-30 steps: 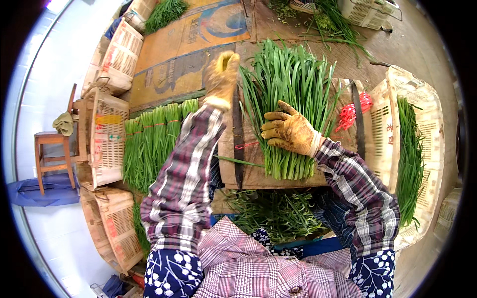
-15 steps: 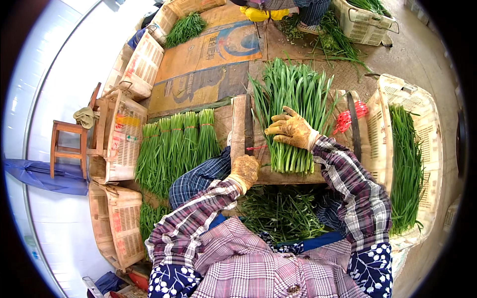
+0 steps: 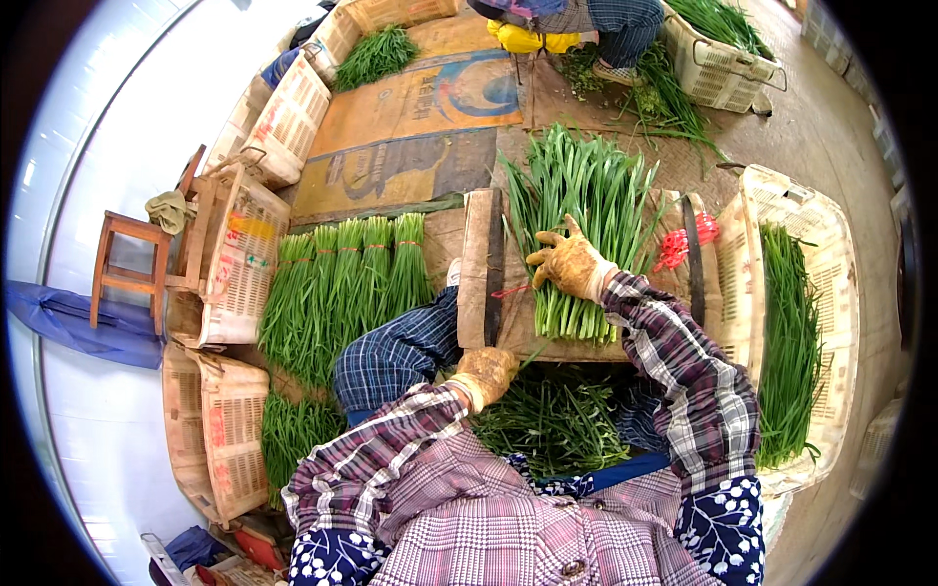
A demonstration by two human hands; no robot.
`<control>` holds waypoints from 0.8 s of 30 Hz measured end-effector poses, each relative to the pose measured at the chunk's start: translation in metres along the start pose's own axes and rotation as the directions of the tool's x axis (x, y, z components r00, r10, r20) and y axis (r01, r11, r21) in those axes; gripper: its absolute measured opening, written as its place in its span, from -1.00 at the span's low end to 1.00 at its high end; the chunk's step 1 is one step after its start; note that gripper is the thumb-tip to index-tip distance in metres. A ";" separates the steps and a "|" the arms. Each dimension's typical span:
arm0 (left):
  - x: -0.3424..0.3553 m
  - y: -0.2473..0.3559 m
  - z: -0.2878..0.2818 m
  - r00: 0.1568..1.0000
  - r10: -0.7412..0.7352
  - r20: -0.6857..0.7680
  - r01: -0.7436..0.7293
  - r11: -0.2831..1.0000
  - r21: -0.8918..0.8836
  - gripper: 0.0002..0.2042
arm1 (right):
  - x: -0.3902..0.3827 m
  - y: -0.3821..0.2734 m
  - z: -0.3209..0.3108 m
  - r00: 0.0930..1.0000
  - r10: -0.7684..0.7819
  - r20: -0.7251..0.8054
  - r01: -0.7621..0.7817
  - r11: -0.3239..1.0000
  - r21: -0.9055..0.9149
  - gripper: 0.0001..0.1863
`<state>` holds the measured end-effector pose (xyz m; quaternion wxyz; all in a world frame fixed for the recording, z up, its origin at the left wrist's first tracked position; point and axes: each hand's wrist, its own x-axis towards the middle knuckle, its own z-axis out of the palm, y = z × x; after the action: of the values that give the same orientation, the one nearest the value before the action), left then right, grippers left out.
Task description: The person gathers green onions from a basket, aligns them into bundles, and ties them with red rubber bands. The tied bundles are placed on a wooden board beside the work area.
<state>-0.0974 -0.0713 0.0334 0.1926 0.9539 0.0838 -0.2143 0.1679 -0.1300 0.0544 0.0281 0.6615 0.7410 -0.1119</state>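
Observation:
A loose bunch of garlic chives [image 3: 586, 186] lies on a cloth-covered board [image 3: 477, 234] in front of me, cut ends toward me. My right hand [image 3: 570, 262], in a stained yellowish glove, rests on its stalks with fingers spread. Below the board's near left edge, my gloved left hand [image 3: 487, 379] is closed, and a thin green blade sticks out beside its fingers. Loose leaves [image 3: 552, 420] are heaped on my lap under that hand. Red string [image 3: 510, 291] shows at the bunch's left side; a red string bundle [image 3: 684, 242] lies to its right.
Tied chive bundles [image 3: 342, 283] stand in a row at left, beside stacked plastic crates [image 3: 239, 259]. At right is a crate [image 3: 747, 283] holding chives [image 3: 791, 342]. A wooden stool [image 3: 132, 264] stands far left. Another person [image 3: 625, 29] sits at the far side near a chive-filled crate [image 3: 723, 73].
My left hand has come down from the board's near edge toward my lap. My right hand stays on the bunch, its fingers now more raised and spread. The view has shifted slightly.

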 end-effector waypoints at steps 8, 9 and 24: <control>-0.032 0.007 -0.014 0.943 0.143 0.300 -0.152 0.988 0.005 -0.69 | 0.000 0.007 0.011 0.989 -0.022 -0.149 0.032 0.998 0.062 -0.77; -0.024 -0.018 0.004 0.921 0.354 -0.160 -0.335 0.932 0.136 -0.72 | 0.002 0.007 0.014 0.987 -0.018 -0.158 0.031 0.996 0.078 -0.77; 0.085 -0.060 -0.018 0.722 -0.259 -0.641 0.145 0.963 -0.226 -0.89 | -0.005 0.004 0.004 0.983 -0.024 -0.181 0.038 0.996 0.076 -0.71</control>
<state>-0.0295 -0.0027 -0.0090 0.2011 0.9337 0.2675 0.1271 0.1723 -0.1351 0.0507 -0.0670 0.6578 0.7458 -0.0813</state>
